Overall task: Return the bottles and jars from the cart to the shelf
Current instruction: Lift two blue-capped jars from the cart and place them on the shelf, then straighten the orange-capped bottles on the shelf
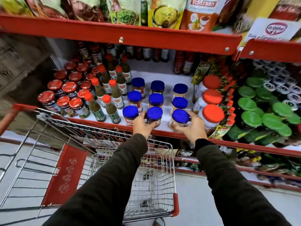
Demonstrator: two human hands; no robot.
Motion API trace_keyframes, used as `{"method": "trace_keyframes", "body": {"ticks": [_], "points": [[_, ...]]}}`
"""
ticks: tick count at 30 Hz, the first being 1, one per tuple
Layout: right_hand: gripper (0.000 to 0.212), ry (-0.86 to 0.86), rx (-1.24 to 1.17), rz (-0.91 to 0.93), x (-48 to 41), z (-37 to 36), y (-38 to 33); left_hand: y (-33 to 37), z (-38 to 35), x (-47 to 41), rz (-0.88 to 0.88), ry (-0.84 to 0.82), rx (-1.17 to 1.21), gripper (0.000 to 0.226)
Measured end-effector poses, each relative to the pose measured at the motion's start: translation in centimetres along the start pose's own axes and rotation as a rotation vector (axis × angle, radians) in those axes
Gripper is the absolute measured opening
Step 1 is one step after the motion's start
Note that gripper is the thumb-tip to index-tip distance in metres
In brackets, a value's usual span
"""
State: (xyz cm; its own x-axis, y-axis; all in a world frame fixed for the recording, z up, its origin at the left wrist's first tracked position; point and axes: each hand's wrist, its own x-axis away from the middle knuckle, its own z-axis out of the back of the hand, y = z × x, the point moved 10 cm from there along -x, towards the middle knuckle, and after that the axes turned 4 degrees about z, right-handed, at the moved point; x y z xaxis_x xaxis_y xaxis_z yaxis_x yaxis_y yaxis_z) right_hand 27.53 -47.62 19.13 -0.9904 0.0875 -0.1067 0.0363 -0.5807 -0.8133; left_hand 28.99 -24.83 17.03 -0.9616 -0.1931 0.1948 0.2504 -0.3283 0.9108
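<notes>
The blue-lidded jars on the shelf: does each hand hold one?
Yes: the left hand grips one blue-lidded jar, the right hand another.

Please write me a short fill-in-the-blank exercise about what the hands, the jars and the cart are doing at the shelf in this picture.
1. Each hand grips a jar with a ____ lid at the front edge of the shelf.
2. The left hand holds the jar in the ____ column of the three blue-lidded columns.
3. Right of the right hand stand jars with ____ lids.
4. The wire cart is below the person's ____ arm.

Missing words: blue; middle; red; left
</notes>
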Motion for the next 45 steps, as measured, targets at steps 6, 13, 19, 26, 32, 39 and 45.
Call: {"method": "trace_keyframes", "body": {"ticks": [6,13,19,26,32,39,45], "points": [[0.057,-0.11,0.053,-0.03,-1.0,-1.2,0.9,-0.6,-1.2,-0.9,0.023,-0.052,-0.066,0.058],[0.078,-0.121,0.03,-0.033,-0.4,-1.7,0.4,-0.8,-1.4,-0.8,0.037,-0.1,-0.071,0.059],[0.071,0.046,0.151,0.098,1.8,-1.0,-2.5,-2.2,0.7,1.5,-0.002,-0.031,0.036,0.062],[0.059,0.114,0.228,0.214,2.3,-4.3,-8.4,-0.9,8.3,3.7,-0.273,0.244,0.114,0.025],[0.058,0.05,0.2,0.261,1.1,-10.3,-14.5,-0.9,16.7,2.4,-0.339,0.406,0.097,0.024],[0.062,-0.084,0.105,0.168,-1.1,-17.9,-18.7,-3.7,23.5,-2.7,-0.232,0.433,0.072,0.046],[0.047,-0.08,0.021,0.005,-3.1,-21.6,-18.8,-5.1,23.4,-7.6,-0.129,0.145,-0.036,0.058]]}}
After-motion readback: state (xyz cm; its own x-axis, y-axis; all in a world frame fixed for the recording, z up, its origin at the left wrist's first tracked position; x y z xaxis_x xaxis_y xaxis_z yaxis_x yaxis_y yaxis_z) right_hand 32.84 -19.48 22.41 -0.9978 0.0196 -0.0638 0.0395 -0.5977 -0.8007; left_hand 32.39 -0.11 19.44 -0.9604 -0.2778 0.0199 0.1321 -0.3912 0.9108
